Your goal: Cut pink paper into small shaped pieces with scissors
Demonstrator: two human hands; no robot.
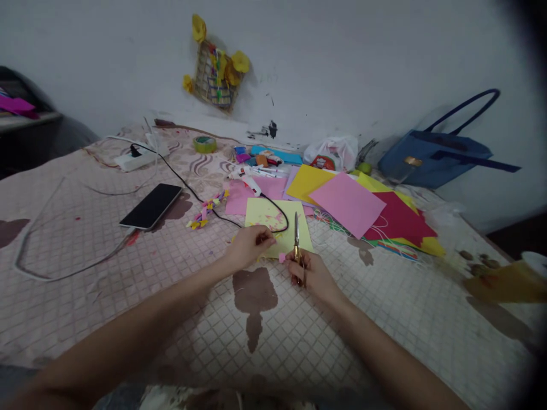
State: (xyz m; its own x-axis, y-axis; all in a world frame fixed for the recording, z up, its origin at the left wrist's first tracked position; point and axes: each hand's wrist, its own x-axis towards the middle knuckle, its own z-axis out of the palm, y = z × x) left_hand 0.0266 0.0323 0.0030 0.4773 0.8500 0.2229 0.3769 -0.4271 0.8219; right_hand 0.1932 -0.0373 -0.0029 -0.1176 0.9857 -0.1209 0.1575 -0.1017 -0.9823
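Note:
My right hand [308, 270] is closed round the handles of gold scissors [296, 230], whose blades point up and away. A small pink paper piece [282, 258] shows at the fingertips of that hand. My left hand [251, 246] is pinched together over the near edge of a pale yellow sheet [277, 225]; whatever it holds is too small to name. Pink and yellow scraps lie on that sheet. To the left is a strip of small coloured paper pieces [207, 209]. Just behind the sheet lies a white glue gun [251, 184] with a black cord.
Coloured sheets [348, 204] and loose strings [331, 222] lie to the right. A phone [151, 206], a power strip [135, 159] and cables are at the left. Green tape [205, 144], a plastic bag [332, 152] and a blue handbag [433, 156] stand along the wall.

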